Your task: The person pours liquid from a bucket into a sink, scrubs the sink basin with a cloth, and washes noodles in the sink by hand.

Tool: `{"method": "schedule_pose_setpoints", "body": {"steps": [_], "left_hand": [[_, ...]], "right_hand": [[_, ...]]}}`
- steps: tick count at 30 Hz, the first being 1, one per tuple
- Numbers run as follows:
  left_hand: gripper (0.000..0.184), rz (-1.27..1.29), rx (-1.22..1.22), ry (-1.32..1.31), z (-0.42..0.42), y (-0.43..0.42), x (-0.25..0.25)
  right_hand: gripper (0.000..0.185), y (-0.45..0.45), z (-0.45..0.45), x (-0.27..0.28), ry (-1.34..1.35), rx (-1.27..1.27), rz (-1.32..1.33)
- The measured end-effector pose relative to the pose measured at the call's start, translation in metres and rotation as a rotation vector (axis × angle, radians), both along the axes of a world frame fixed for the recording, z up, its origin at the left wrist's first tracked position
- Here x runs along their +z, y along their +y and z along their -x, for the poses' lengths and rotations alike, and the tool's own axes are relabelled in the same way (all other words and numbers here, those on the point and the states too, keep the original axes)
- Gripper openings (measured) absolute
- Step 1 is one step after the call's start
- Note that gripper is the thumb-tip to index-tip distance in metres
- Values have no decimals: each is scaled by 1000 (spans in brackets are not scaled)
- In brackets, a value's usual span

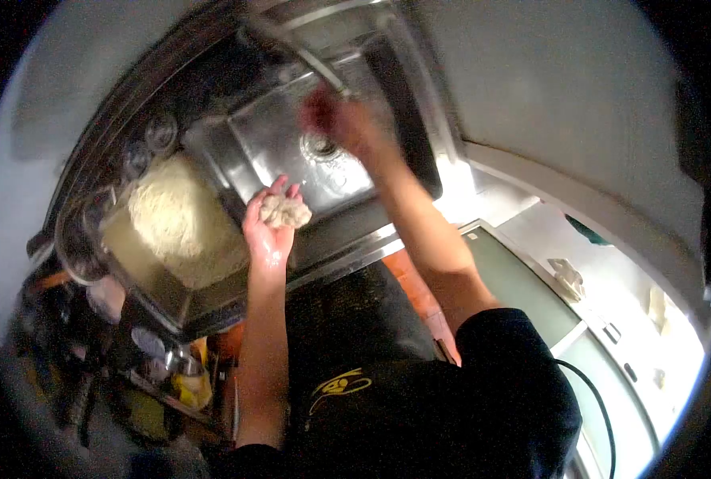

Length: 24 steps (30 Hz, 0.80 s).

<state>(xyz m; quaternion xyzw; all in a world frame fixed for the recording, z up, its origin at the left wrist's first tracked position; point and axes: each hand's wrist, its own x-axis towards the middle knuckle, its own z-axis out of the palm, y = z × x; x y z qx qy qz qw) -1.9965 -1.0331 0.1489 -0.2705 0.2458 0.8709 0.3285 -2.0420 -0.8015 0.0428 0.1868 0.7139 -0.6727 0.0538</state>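
Observation:
My left hand (pixel 268 239) is palm up over the sink's near edge, wet at the wrist. On its palm and fingers rests a pale, lumpy, dough-like clump (pixel 284 211); I cannot tell exactly what it is. My right hand (pixel 343 124) reaches over the drain, beside the end of the faucet spout (pixel 323 70). Motion smears its fingers, and a dark reddish blur shows at their side. Below lies the stainless steel sink (pixel 268 140) with its round drain (pixel 321 146). Left of the left hand, a heap of pale yellow flour-like powder (pixel 164 211) fills a tray.
Clear round containers (pixel 162 134) stand behind the powder. A metal rim (pixel 335 257) runs along the sink's front. Below left are a yellow packet (pixel 192 389) and other clutter. A pale glass-panelled surface (pixel 523 279) lies at the right, and a wall rises beyond the sink.

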Motion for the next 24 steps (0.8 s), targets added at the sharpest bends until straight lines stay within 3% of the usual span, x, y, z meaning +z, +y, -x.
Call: {"method": "schedule_pose_setpoints", "body": {"steps": [1, 2, 4, 5, 6, 9, 10, 12, 14, 16, 18, 20, 21, 24], "left_hand": [[36, 158, 16, 45, 6, 22, -4], [40, 59, -30, 106, 16, 31, -23], [40, 271, -265, 195, 29, 64, -30], [39, 555, -423, 294, 36, 90, -12], [37, 628, -440, 457, 40, 105, -17], [34, 858, -479, 954, 55, 145, -47], [34, 934, -482, 1128, 65, 158, -56], [34, 800, -542, 1092, 98, 174, -51], [40, 415, -605, 571, 127, 189, -48], [40, 458, -640, 459, 136, 195, -47], [33, 923, -723, 812, 122, 191, -20], [22, 934, -543, 910, 96, 161, 7], [18, 940, -456, 966, 87, 140, 19], [18, 1172, -330, 831, 87, 45, -12]], "right_hand": [[38, -15, -18, 1, 38, -20, -38], [41, -31, -35, 3, 75, -41, -78], [44, -45, -67, 51, -119, -274, 548], [45, -43, -66, 93, -324, -387, 1190], [40, -42, -71, 83, -158, -437, 1393], [36, -16, -65, 33, 9, -616, 1426], [33, -4, -70, 15, 94, -577, 1329], [30, 6, -76, 32, 11, -665, 1193], [28, 9, -81, 27, -75, -679, 1194], [25, 19, -85, 15, -107, -643, 1338], [24, 24, -80, 4, -73, -556, 1464], [29, 20, -67, -1, -10, -485, 1545], [29, 15, -53, 19, -144, -601, 1403], [30, 9, -19, 60, -203, -502, 1310]]}}
